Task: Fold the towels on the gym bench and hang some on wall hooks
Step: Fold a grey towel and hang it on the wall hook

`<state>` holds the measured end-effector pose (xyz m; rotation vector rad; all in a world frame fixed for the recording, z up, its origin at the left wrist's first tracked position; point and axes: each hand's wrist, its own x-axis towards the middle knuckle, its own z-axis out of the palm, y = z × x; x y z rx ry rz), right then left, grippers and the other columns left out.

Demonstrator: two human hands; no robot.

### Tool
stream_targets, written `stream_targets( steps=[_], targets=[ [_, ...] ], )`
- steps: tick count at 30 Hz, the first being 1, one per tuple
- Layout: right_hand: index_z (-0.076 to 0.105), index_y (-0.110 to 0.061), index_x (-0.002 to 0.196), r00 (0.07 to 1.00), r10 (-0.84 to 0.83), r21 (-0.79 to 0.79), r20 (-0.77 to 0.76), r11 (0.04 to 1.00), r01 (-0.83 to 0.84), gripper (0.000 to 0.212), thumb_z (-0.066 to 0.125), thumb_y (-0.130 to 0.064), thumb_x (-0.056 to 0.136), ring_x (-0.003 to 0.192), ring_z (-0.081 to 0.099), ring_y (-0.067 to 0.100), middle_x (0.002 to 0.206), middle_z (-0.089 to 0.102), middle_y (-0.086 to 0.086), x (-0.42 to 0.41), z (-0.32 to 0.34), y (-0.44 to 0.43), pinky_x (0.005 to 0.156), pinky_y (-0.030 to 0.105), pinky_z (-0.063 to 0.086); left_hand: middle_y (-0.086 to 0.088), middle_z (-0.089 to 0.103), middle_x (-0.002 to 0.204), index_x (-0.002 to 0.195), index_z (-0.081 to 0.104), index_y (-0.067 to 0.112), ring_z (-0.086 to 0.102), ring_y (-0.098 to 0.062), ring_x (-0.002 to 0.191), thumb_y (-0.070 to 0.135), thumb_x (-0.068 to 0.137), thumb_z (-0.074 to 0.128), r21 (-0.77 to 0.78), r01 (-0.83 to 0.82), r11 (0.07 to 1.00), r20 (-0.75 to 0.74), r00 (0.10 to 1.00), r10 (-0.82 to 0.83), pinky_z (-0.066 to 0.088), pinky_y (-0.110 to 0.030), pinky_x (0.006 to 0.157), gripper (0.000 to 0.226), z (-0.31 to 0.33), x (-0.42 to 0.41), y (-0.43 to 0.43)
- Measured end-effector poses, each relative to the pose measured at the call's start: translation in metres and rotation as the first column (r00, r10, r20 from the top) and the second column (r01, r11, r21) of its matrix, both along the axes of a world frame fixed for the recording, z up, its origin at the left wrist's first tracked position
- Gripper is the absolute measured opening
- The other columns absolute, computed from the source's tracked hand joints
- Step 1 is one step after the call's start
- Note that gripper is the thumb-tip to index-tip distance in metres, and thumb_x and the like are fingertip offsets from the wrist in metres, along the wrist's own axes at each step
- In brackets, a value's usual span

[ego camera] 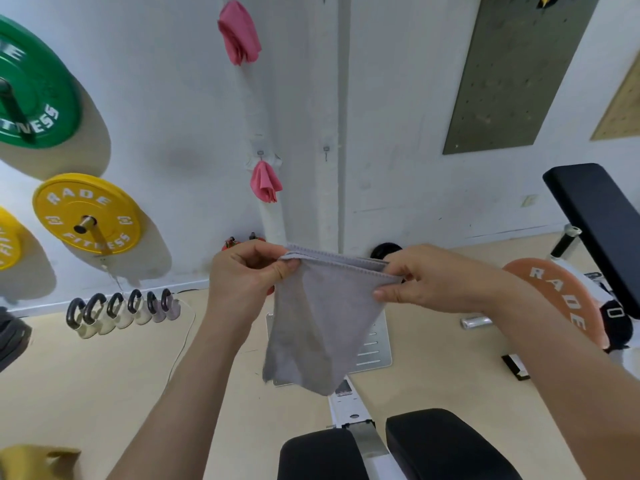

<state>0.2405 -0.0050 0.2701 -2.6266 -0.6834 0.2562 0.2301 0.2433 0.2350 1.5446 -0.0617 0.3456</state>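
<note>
One grey towel (318,323) is up in the air, and both hands are on it. The left hand (247,275) pinches the left end of the top hem between thumb and curled fingers (263,252). The right hand (426,282) pinches the right end the same way, so the doubled hem runs straight from one set of fingers to the other and the cloth hangs below them.

Above the fingers, two pink towels hang on the wall: one high (239,32), one lower (265,181) on a hook (260,153). A second hook (326,150) shows just right of it.

Left of the fingers are one green plate (31,88), two yellow plates (86,213) and six kettlebells (121,311) in a row on the floor. To the right is one orange plate (561,299), and beneath are two black pads (446,445).
</note>
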Motion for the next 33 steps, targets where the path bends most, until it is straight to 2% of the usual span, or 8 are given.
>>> stream_targets(
  steps=[4, 10, 14, 19, 23, 28, 31, 33],
  targets=[
    [0.058, -0.035, 0.064, 0.990, 0.127, -0.029, 0.064, 0.992, -0.126, 0.026, 0.063, -0.034, 0.090, 0.075, 0.051, -0.001, 0.088, 0.056, -0.015, 0.000, 0.008, 0.011, 0.071, 0.025, 0.038, 0.000, 0.064, 0.066, 0.063, 0.069, 0.021, 0.057, -0.020, 0.070, 0.006, 0.061, 0.077, -0.031, 0.073, 0.997, -0.091, 0.993, -0.075, 0.045, -0.038, 0.068, 0.018, -0.008, 0.006, 0.015],
    [0.065, -0.015, 0.061, 0.995, 0.049, 0.219, 0.092, 0.973, -0.068, 0.029, 0.071, -0.032, 0.084, 0.066, 0.056, 0.007, 0.080, 0.066, -0.002, 0.009, 0.001, 0.011, 0.063, 0.023, 0.042, -0.008, 0.071, 0.087, 0.104, 0.072, 0.012, 0.064, -0.020, 0.084, -0.005, 0.068, 0.073, 0.048, 0.352, 0.935, -0.245, 0.911, -0.331, 0.050, -0.029, 0.081, 0.040, -0.008, 0.004, 0.033],
    [0.072, -0.010, 0.068, 0.991, -0.029, 0.278, 0.128, 0.961, -0.008, 0.021, 0.078, -0.028, 0.077, 0.068, 0.058, 0.016, 0.076, 0.066, 0.000, 0.009, -0.005, 0.012, 0.062, 0.026, 0.042, -0.015, 0.073, 0.095, 0.092, 0.076, 0.008, 0.066, -0.025, 0.090, 0.005, 0.083, 0.065, -0.011, 0.334, 0.942, -0.257, 0.910, -0.326, 0.050, -0.034, 0.084, 0.014, -0.007, 0.000, 0.034],
    [0.071, -0.018, 0.065, 0.991, -0.069, 0.256, 0.117, 0.966, 0.037, 0.019, 0.078, -0.031, 0.076, 0.067, 0.060, 0.017, 0.071, 0.066, -0.001, 0.009, -0.011, 0.012, 0.063, 0.034, 0.047, 0.003, 0.067, 0.067, 0.082, 0.076, 0.017, 0.050, -0.007, 0.062, -0.001, 0.088, 0.060, 0.188, 0.209, 0.960, -0.155, 0.971, -0.181, 0.039, -0.020, 0.060, 0.025, -0.012, 0.000, 0.026],
    [0.065, -0.025, 0.056, 0.995, -0.096, 0.349, 0.006, 0.933, 0.088, 0.030, 0.070, -0.029, 0.085, 0.059, 0.057, 0.018, 0.061, 0.060, 0.003, 0.006, -0.008, 0.010, 0.052, 0.030, 0.050, -0.004, 0.071, 0.077, 0.088, 0.075, 0.017, 0.057, -0.012, 0.071, -0.004, 0.088, 0.059, 0.250, 0.225, 0.942, -0.144, 0.971, -0.193, 0.045, -0.023, 0.067, 0.026, -0.013, 0.000, 0.027],
    [0.071, -0.018, 0.062, 0.992, -0.060, 0.444, -0.114, 0.890, 0.105, 0.020, 0.074, -0.017, 0.082, 0.063, 0.062, 0.013, 0.080, 0.069, 0.000, -0.003, 0.003, 0.018, 0.053, 0.021, 0.051, -0.010, 0.060, 0.079, 0.077, 0.070, 0.018, 0.048, -0.025, 0.076, 0.001, 0.085, 0.056, 0.056, 0.242, 0.969, -0.136, 0.963, -0.233, 0.038, -0.037, 0.070, 0.024, -0.015, 0.008, 0.029],
    [0.065, -0.003, 0.065, 0.978, -0.096, 0.595, -0.185, 0.781, 0.189, 0.020, 0.075, -0.012, 0.080, 0.056, 0.061, 0.016, 0.072, 0.063, 0.016, -0.006, 0.000, 0.029, 0.059, 0.031, 0.056, -0.009, 0.050, 0.079, 0.082, 0.058, 0.020, 0.039, -0.023, 0.073, 0.000, 0.091, 0.046, -0.163, 0.241, 0.957, -0.128, 0.956, -0.263, 0.029, -0.032, 0.062, 0.025, -0.017, 0.012, 0.026],
    [0.058, 0.000, 0.072, 0.967, -0.138, 0.652, -0.215, 0.717, 0.247, 0.016, 0.070, -0.005, 0.082, 0.054, 0.058, 0.018, 0.064, 0.054, 0.008, -0.004, -0.006, 0.036, 0.063, 0.040, 0.058, -0.015, 0.052, 0.083, 0.087, 0.057, 0.025, 0.042, -0.025, 0.077, -0.001, 0.096, 0.038, -0.089, 0.152, 0.984, -0.172, 0.971, -0.165, 0.033, -0.036, 0.066, 0.034, -0.021, 0.015, 0.017]
  ],
)
